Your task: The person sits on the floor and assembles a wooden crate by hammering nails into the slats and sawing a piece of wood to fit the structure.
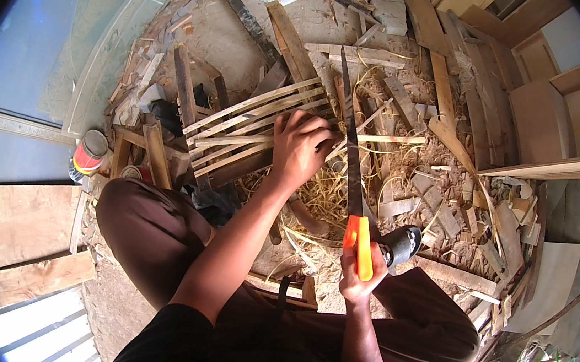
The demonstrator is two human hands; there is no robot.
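My right hand [363,271] is wrapped round the orange handle of a handsaw [354,161]. Its long dark blade points away from me, beside the ends of several thin wooden strips [244,115]. Those strips lie roughly side by side and spread out to the left. My left hand [299,146] presses down on them near their right ends, with its fingers curled over. The blade passes just to the right of those fingers; whether its teeth touch the wood I cannot tell.
Wood offcuts [444,209] and curled shavings [318,213] cover the ground. A thick wooden beam [291,42] lies beyond the strips. At the left stands a red can [91,151]; wooden panels [547,124] lean at the right. My shoe [403,244] is close to the saw handle.
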